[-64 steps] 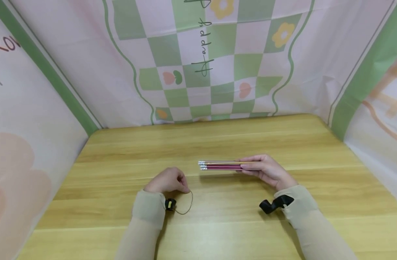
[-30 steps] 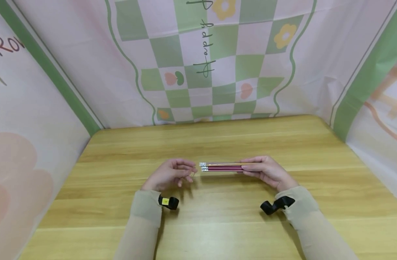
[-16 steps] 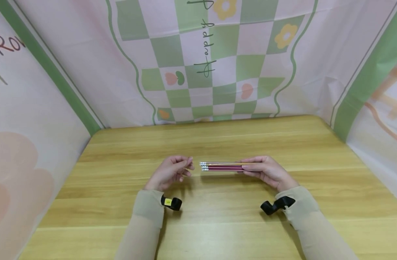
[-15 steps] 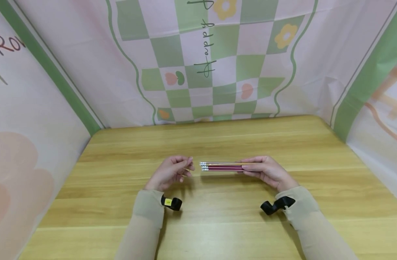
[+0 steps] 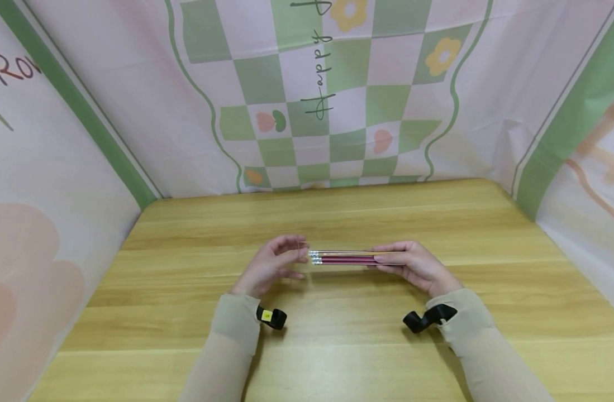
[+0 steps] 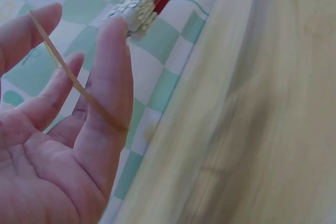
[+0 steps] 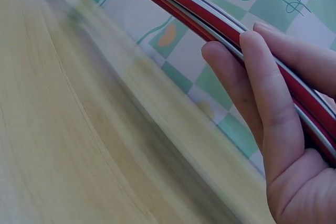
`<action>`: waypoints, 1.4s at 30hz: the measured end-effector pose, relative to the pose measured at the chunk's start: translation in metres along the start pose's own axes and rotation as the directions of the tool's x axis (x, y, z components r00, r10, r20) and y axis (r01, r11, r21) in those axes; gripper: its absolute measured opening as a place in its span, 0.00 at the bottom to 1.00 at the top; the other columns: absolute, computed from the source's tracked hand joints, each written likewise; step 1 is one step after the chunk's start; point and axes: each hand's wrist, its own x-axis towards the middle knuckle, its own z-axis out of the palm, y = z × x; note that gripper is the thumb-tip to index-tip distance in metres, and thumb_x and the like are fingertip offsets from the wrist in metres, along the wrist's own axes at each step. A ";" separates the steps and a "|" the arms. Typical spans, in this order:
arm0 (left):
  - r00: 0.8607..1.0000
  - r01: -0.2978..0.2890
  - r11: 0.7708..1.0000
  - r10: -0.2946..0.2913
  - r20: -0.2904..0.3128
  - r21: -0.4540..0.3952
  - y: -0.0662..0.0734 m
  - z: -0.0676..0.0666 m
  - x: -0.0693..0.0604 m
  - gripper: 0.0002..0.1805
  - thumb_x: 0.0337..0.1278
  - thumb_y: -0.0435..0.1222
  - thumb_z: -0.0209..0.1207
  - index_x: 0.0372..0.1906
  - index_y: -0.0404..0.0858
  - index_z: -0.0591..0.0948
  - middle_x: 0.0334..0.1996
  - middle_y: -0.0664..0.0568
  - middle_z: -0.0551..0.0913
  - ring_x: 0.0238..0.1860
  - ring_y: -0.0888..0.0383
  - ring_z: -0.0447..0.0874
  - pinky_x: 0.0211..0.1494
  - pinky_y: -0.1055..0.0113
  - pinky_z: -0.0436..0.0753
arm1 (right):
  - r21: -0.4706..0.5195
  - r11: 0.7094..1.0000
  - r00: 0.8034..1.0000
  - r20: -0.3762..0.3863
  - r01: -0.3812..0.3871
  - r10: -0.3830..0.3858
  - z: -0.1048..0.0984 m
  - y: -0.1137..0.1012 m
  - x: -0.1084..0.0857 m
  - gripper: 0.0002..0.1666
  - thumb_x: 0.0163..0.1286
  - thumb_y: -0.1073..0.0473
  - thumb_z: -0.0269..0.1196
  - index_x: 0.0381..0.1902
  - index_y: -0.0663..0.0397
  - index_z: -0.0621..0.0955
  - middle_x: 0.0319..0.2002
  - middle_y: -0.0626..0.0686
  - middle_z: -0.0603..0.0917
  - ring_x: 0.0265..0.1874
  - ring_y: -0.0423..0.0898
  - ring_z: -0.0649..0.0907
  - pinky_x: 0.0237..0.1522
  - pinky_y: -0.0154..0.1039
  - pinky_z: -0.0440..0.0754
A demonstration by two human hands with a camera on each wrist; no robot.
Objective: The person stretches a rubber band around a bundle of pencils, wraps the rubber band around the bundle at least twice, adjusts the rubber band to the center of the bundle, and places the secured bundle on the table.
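My right hand (image 5: 414,267) grips a bundle of several pencils (image 5: 346,260) between thumb and fingers, level above the table. The pencils are dark red and striped, and their metal-ringed eraser ends (image 6: 137,13) point left toward the other hand. On my left hand (image 5: 270,264) a thin tan rubber band (image 6: 73,80) is stretched across spread fingers, as the left wrist view shows. Those fingers are close to the eraser ends, and the band does not appear to go round the pencils. In the right wrist view, the right fingertips (image 7: 254,43) press along the bundle.
The wooden table (image 5: 337,346) lies beneath both hands. Behind it hangs a green-and-white checked cloth (image 5: 307,100), and printed cloths also stand at the left and right. Each wrist wears a black camera mount (image 5: 428,318).
My left hand has risen from near the table with the rubber band, spread its fingers inside it and moved right to the pencils' eraser ends. The right hand has held nearly still.
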 end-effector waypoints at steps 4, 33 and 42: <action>1.000 -0.017 1.000 0.016 0.022 0.006 -0.004 0.007 0.002 0.31 0.64 0.34 0.61 0.70 0.36 0.66 0.69 0.36 0.67 0.55 0.52 0.79 0.51 0.52 0.86 | 0.006 1.000 1.000 0.008 0.005 -0.005 0.003 0.000 -0.001 0.17 0.69 0.75 0.58 0.42 0.52 0.89 0.44 0.54 0.89 0.42 0.49 0.89 0.46 0.32 0.85; 0.997 0.030 0.989 -0.019 0.077 -0.148 -0.022 0.037 0.009 0.35 0.60 0.27 0.62 0.72 0.39 0.65 0.63 0.38 0.69 0.60 0.33 0.76 0.47 0.46 0.86 | 0.055 0.998 0.999 0.028 0.032 -0.033 0.015 0.004 -0.001 0.19 0.68 0.78 0.56 0.41 0.54 0.89 0.43 0.55 0.89 0.41 0.50 0.90 0.46 0.32 0.85; 1.000 0.000 0.965 0.007 0.026 -0.261 -0.025 0.041 0.012 0.30 0.61 0.27 0.62 0.68 0.33 0.69 0.51 0.47 0.82 0.46 0.53 0.84 0.48 0.50 0.86 | 0.032 0.999 0.999 -0.039 0.034 -0.033 0.022 0.001 0.001 0.17 0.68 0.75 0.58 0.39 0.51 0.89 0.40 0.53 0.90 0.39 0.46 0.90 0.44 0.30 0.85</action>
